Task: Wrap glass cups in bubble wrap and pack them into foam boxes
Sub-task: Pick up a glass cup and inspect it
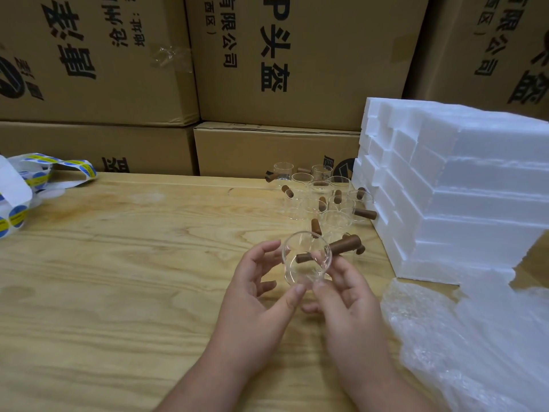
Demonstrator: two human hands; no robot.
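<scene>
Behind the bench, cartons [297, 60] printed 有限公司, fingers of both hands [300, 295] pinching glass cup [306, 260]

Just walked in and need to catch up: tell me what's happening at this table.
A person holds one glass cup with a brown handle in both hands, left hand and right hand, above the wooden table. It is not yet wrapped. More cups wait behind, beside stacked foam boxes. Bubble wrap lies to the right.

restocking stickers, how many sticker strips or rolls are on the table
2, both at the table's left edge: one strip lying at the back, one roll nearer, cut off by the frame. More may lie out of view.
</scene>
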